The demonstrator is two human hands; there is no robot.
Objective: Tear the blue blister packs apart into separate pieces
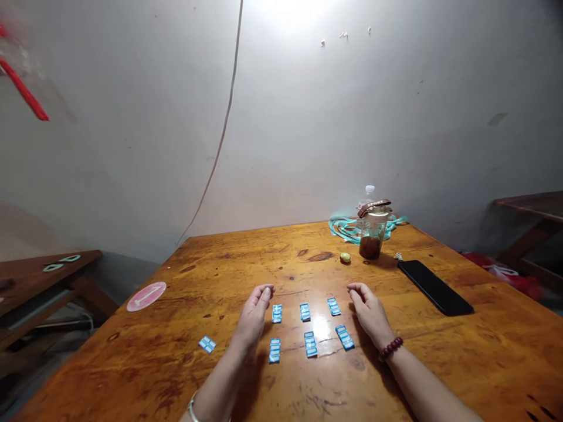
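Note:
Small blue-and-white cards lie in two rows of three on the wooden table [325, 387]. The back row has a left card piece [277, 313], a middle one [305, 312] and a right one [333, 306]; the front row has a left piece [274, 350], a middle one [310, 344] and a right one [345, 337]. Their print is too small to read. My left hand [253, 313] rests just left of the rows, fingers curled in and thumb against them. My right hand [368, 310] mirrors it on the right. Neither visibly holds anything.
Another blue-and-white piece [206, 344] lies left of my left forearm. A black phone [433, 286] is at right. Behind are a small yellowish-green object [345, 258], a strapped cup [372, 240], a clear bottle [369, 196] and turquoise straps [345, 227]. A pink round sticker [146, 296] marks the left edge.

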